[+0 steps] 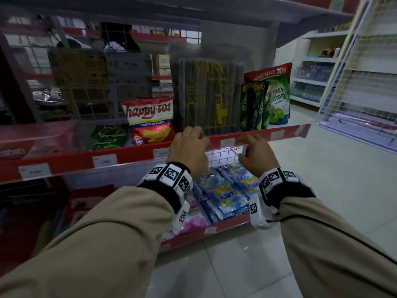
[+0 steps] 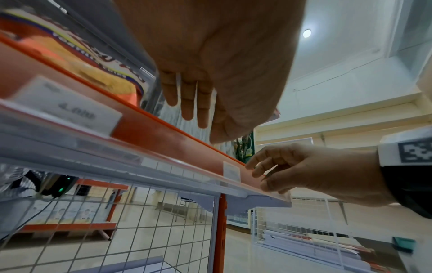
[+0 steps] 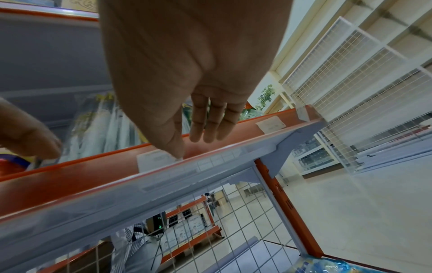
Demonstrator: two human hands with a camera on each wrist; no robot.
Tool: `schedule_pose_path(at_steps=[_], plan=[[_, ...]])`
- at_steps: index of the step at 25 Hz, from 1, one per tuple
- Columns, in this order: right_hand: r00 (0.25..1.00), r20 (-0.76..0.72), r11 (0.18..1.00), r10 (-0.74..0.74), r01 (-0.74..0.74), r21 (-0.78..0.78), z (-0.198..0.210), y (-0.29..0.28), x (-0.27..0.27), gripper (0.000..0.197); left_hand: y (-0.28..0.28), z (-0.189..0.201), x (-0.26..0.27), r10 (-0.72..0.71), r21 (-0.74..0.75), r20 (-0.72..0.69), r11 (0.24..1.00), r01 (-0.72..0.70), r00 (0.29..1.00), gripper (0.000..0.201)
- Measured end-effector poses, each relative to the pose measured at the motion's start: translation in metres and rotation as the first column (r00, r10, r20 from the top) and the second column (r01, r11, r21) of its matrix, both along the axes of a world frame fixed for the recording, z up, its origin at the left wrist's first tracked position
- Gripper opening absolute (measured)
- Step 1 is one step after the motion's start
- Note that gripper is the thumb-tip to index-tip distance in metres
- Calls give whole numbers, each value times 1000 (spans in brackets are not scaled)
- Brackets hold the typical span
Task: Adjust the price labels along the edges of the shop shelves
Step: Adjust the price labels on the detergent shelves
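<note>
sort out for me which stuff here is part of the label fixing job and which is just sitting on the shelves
Part of the job:
- price label between the hands
- red shelf edge strip
- left hand at the strip
- right hand, thumb at the label's corner

Just sitting there:
- Happy Tos chips bag
- straw pack
- blue detergent sachets

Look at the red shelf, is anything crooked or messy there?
Yes. The small price label at the far right end of the red shelf edge sits slanted, while the other labels lie straight along it. Nothing looks spilled or torn.
</note>
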State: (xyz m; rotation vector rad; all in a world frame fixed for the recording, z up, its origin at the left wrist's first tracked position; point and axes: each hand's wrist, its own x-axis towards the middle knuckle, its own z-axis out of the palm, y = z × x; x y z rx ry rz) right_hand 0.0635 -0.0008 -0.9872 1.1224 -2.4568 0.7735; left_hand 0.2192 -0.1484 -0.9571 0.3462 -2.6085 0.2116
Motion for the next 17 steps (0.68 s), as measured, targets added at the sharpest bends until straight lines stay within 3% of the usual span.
schedule_pose_path(at_steps=[4, 9, 13, 17], plan=[[980, -117, 984, 159, -167, -61, -13, 3, -37, 43, 15, -15, -40, 71, 101, -72, 993, -64, 995, 47], [893, -405, 956, 197, -267, -124, -23, 3, -59, 31, 27, -32, -65, 233, 89, -232, 972, -218, 944, 57], [915, -355, 963, 189, -244, -117, -15, -5, -62, 32, 35, -35, -68, 316, 71, -226, 949, -308, 921, 49], [933, -312, 979, 177, -199, -40, -2, -13, -61, 37, 39, -33, -64, 280, 103, -198, 959, -264, 939, 62]])
